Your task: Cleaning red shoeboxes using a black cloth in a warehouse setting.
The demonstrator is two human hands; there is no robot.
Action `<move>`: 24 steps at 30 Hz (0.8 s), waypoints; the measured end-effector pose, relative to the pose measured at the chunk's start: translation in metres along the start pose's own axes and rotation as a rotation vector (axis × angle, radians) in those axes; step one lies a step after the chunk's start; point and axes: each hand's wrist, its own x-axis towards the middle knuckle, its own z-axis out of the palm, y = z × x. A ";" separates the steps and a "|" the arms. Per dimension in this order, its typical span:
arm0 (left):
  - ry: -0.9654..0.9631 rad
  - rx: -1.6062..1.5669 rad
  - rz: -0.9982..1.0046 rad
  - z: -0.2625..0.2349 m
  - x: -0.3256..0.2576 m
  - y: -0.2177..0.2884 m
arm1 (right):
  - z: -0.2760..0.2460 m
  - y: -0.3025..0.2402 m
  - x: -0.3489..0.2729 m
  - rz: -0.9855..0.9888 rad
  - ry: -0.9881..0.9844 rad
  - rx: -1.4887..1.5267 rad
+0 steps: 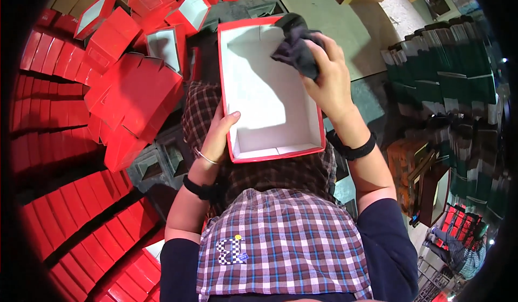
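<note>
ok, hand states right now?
Left hand: closed on the side of the red box.
Right hand: closed on a dark cloth at the box's rim.

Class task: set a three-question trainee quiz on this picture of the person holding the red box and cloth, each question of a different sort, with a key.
1. True or false: the right hand presses a dark cloth at the open red box's rim.
2. Which hand steadies the box's side? A left hand B right hand
3. Fill in: the box's inside is ____.

Key: 1 true; 2 A; 3 white.
</note>
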 end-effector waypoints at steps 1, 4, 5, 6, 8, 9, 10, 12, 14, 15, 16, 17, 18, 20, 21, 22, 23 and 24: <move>-0.006 0.004 -0.003 0.007 -0.002 0.001 | -0.002 -0.005 0.011 -0.088 -0.014 -0.007; 0.014 0.156 0.236 0.023 -0.004 0.009 | 0.024 -0.003 0.039 -0.007 -0.110 -0.027; -0.003 0.159 0.233 0.026 -0.004 0.011 | 0.039 0.007 0.050 0.044 -0.121 -0.067; -0.013 0.162 0.280 0.029 -0.006 0.014 | 0.050 0.015 0.059 0.107 -0.122 -0.031; -0.010 0.154 0.297 0.031 -0.005 0.018 | 0.077 0.022 0.056 0.098 -0.048 0.007; -0.016 0.158 0.297 0.031 -0.003 0.020 | 0.087 0.019 0.054 0.057 0.018 0.028; -0.037 0.163 0.355 0.030 0.000 0.021 | 0.094 0.019 0.052 0.035 0.010 0.085; -0.031 0.159 0.436 0.020 0.003 0.014 | 0.098 0.002 0.042 -0.069 -0.062 0.197; 0.013 0.153 0.429 0.001 0.011 -0.001 | 0.105 -0.023 0.024 -0.166 -0.187 0.301; 0.050 0.140 0.426 0.001 0.012 0.001 | 0.108 -0.035 0.013 -0.179 -0.280 0.362; 0.046 0.080 0.380 0.000 0.007 0.006 | 0.105 -0.042 0.002 -0.176 -0.369 0.383; 0.064 -0.011 0.345 0.001 0.008 0.007 | 0.102 -0.042 -0.010 -0.198 -0.467 0.478; 0.119 0.092 0.409 0.000 0.010 0.008 | 0.094 -0.053 -0.020 -0.205 -0.597 0.469; 0.170 0.193 0.411 0.004 0.008 0.015 | 0.090 -0.061 -0.055 -0.215 -0.992 0.546; 0.159 0.184 0.348 0.012 0.006 0.023 | 0.091 -0.062 -0.068 -0.241 -0.823 0.614; 0.093 0.266 0.438 0.022 0.004 0.029 | 0.090 -0.054 -0.074 -0.258 -0.805 0.581; 0.034 0.350 0.532 0.030 0.002 0.032 | 0.083 -0.049 -0.072 -0.283 -0.788 0.552; 0.063 0.343 0.517 0.030 0.003 0.032 | 0.070 -0.046 -0.063 -0.318 -0.855 0.463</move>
